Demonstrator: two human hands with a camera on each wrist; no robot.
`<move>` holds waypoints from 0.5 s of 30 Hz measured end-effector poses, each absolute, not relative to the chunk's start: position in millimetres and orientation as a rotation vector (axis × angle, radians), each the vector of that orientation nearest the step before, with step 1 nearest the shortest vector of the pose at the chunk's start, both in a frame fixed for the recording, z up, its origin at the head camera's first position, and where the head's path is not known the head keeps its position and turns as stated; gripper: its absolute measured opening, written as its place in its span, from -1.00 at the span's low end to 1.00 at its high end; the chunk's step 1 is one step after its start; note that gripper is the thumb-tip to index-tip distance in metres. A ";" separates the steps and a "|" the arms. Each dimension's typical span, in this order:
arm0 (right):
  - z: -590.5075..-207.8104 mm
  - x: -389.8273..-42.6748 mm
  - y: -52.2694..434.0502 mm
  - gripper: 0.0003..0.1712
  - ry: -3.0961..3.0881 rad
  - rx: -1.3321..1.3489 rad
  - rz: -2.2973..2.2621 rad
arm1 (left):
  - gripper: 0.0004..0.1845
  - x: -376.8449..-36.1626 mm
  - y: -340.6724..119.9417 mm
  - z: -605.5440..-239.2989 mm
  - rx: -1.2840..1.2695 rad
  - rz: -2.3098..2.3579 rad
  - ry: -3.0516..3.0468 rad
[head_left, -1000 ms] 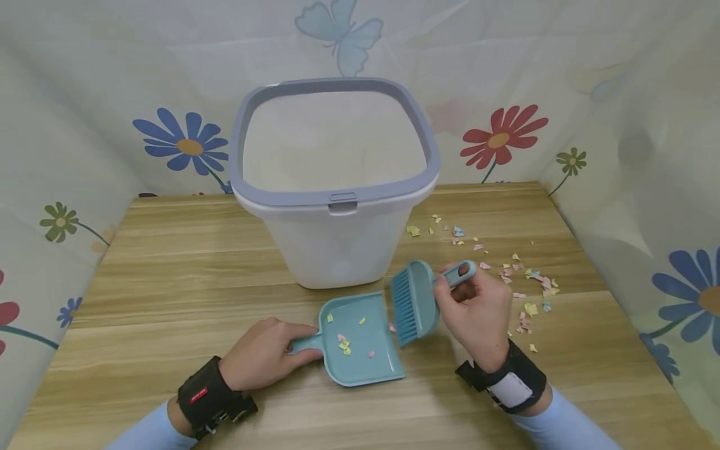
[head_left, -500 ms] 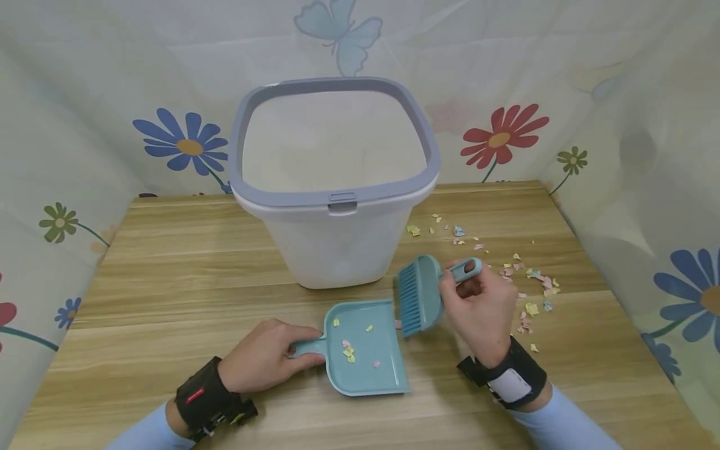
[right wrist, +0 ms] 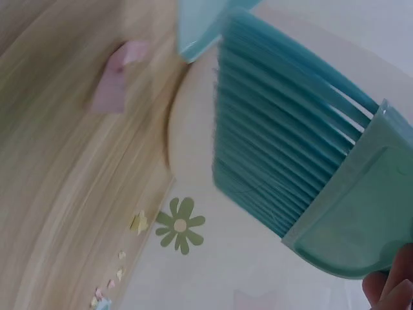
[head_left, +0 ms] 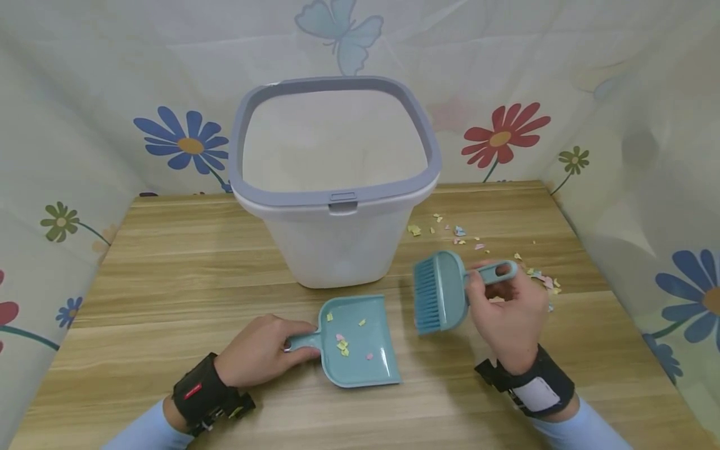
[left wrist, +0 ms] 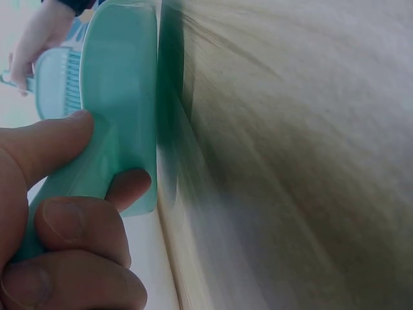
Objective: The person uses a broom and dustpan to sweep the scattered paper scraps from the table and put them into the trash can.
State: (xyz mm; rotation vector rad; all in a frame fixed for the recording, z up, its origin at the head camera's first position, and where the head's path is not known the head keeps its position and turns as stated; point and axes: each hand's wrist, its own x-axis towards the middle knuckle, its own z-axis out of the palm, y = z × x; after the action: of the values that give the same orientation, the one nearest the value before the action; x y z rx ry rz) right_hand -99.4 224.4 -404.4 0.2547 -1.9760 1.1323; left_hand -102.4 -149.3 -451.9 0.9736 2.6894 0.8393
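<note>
Head view, and the brush [head_left: 440,292] is up off the table [head_left: 169,262], held in the right hand [head_left: 509,312], bristles pointing left toward the pan [head_left: 360,340]. Its long axis runs left to right, handle loop out at the right end, head at the left. Fingers and thumb are curled round the handle just behind the head, wrist bent in, forearm coming up from the near right corner.

The scraps [head_left: 540,281] lie to the right of that hand and a little beyond it, strewn across the far right of the table, partly hidden behind the fingers; more sit near the bin [head_left: 334,181]. So the brush head points away from them, and the right hand is the nearer hand by far.

The pan rests flat on the table left of the brush, with a clear gap between them, its open lip facing the near right, a few scraps already inside. The left hand [head_left: 261,350] grips its handle, fingers wrapped round; the left wrist view [left wrist: 58,213] shows thumb on top and fingers curled under it. The bin stands just beyond the pan, open at the top.

Right wrist view: bristles [right wrist: 290,161] hang clear of the wood, one pink scrap [right wrist: 113,81] lying beneath them on the table.
</note>
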 end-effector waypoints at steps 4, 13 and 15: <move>-402.0 -100.0 229.8 -0.92 -1.933 0.221 1.202 | -0.63 -102.6 -149.6 -453.0 0.975 0.842 2.696; -410.6 -98.7 243.8 -0.88 -2.127 0.371 0.672 | -0.64 -102.9 -149.5 -453.2 0.955 0.836 2.696; -411.9 -97.6 240.8 -0.89 -2.157 0.421 0.611 | -0.64 -103.4 -149.4 -453.7 0.954 0.841 2.689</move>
State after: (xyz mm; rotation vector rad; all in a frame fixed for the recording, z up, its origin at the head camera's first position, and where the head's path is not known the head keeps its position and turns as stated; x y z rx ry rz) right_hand -97.6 240.8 -411.9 0.4207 -2.1567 0.6110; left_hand -103.4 -149.4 -453.7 0.9544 2.6889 0.8414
